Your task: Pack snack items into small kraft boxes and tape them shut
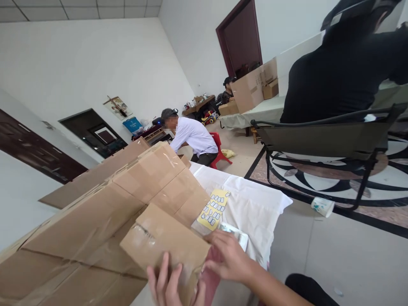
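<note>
A small brown cardboard box (pixel 165 238) is tilted in front of me, with clear tape and a torn, scuffed patch on its upper face. The spread fingers of my left hand (pixel 174 282) press on that face, and its thumb is near the right end, gripping the box. My right hand (pixel 229 255) is bent round the box's right end, fingertips at the upper corner and thumb lower down. Between thumb and fingers shows a dull red surface (pixel 212 274); I cannot make out what it belongs to. The box's underside is hidden.
Large taped cardboard boxes (pixel 149 176) stand at the left. On the white-covered table (pixel 264 204) lie a yellow card with pale stickers (pixel 213 209) and a white device (pixel 237 236). Several people sit beyond, one on a folding chair (pixel 318 140). A paper roll (pixel 322 207) lies on the floor.
</note>
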`<state>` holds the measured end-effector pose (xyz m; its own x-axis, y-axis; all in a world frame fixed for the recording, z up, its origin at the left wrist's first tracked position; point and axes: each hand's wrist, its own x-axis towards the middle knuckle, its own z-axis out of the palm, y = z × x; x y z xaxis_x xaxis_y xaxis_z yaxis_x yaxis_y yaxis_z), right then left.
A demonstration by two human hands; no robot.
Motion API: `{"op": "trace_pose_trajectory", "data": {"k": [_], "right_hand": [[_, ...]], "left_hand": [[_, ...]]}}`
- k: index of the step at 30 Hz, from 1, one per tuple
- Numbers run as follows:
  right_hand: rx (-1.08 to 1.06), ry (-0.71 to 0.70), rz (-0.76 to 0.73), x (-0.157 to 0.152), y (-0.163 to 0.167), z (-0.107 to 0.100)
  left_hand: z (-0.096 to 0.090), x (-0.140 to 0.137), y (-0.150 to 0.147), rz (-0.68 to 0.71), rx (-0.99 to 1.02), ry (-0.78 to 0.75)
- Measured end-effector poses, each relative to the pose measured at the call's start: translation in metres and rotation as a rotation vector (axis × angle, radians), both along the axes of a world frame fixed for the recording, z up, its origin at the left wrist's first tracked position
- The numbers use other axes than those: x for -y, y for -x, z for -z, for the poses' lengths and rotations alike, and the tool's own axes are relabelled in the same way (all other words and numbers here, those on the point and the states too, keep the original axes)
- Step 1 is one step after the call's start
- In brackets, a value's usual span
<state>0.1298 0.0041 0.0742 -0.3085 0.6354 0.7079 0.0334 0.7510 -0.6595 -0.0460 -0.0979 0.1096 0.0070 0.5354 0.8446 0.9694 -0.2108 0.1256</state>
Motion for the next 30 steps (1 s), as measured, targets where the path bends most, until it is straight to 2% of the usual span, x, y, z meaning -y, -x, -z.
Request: {"op": "trace_pose_trajectory", "data": {"k": [2, 5, 9, 14, 16, 18, 22, 25, 27, 30], "right_hand": [[-0.053, -0.008, 0.066, -0.013, -0.017, -0.003], [-0.121, 0.032, 0.207, -0.03, -0.034, 0.004], [-0.191, 0.167, 0.398, -0.054, -0.051, 0.019], [-0.335, 0.256, 0.547, -0.08, -0.078, 0.025], [-0.376, 0.275, 0.597, -0.089, -0.087, 0.028], [-0.379, 0.297, 0.646, -0.096, -0.095, 0.034], [-0.244, 0.349, 0.776, -0.11, -0.107, 0.055], [-0.143, 0.383, 0.803, -0.118, -0.111, 0.067], [-0.163, 0.413, 0.785, -0.121, -0.108, 0.07], [-0.304, 0.467, 0.794, -0.12, -0.093, 0.065]], "left_hand": [[-0.008, -0.027, -0.027, 0.046, -0.037, -0.048], [-0.024, -0.063, -0.064, 0.081, 0.038, 0.136], [-0.046, -0.109, -0.102, 0.237, 0.041, 0.336], [-0.06, -0.159, -0.136, 0.458, -0.045, 0.439], [-0.055, -0.177, -0.145, 0.532, -0.041, 0.476], [-0.043, -0.197, -0.148, 0.584, 0.026, 0.52], [-0.002, -0.231, -0.144, 0.602, 0.185, 0.606], [0.023, -0.244, -0.139, 0.596, 0.225, 0.619], [0.032, -0.249, -0.138, 0.593, 0.24, 0.612], [0.035, -0.257, -0.137, 0.582, 0.244, 0.606]]}}
